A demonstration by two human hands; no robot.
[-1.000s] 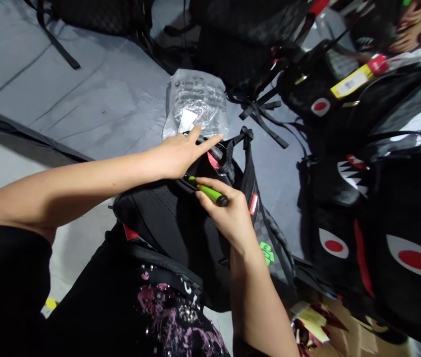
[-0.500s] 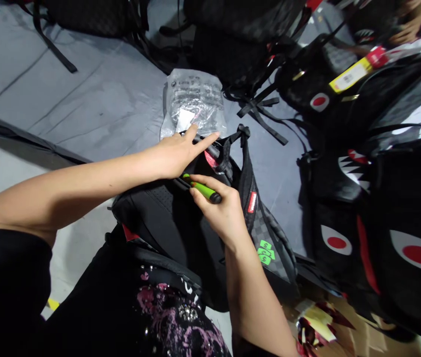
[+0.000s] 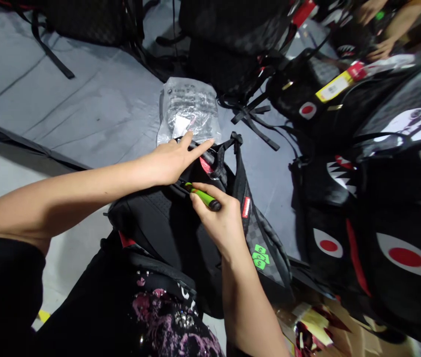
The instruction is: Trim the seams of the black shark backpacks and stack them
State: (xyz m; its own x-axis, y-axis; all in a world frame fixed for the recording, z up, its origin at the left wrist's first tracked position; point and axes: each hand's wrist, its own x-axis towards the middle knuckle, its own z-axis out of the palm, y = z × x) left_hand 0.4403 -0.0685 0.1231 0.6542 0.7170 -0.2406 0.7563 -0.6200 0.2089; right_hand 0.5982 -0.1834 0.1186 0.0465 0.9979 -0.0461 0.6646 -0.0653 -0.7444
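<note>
A black backpack (image 3: pixel 165 218) lies in front of me, with a checkered side panel and green stickers. My left hand (image 3: pixel 171 161) rests on its upper part, fingers spread out and pressing on the fabric. In my right hand (image 3: pixel 221 215) is a slim green tool with a black end (image 3: pixel 205 197), gripped between thumb and fingers. Its tip points at the backpack just below my left palm; what exactly the tip touches is hidden. Past my left fingertips lies a clear plastic bag (image 3: pixel 193 101) with printed text and a white label.
Black shark-face bags (image 3: pixel 374 208) crowd the right side, with a yellow-and-red tag (image 3: pixel 338 84) among them. More dark backpacks (image 3: pixel 232 39) stand along the far side of the grey cloth surface (image 3: pixel 102 104). Another person's hands (image 3: pixel 383 47) are at the top right.
The tool has shifted slightly, with its front end now tucked closer to the backpack under my left hand. My left hand keeps its spread pose. The whole view has drifted a little left.
</note>
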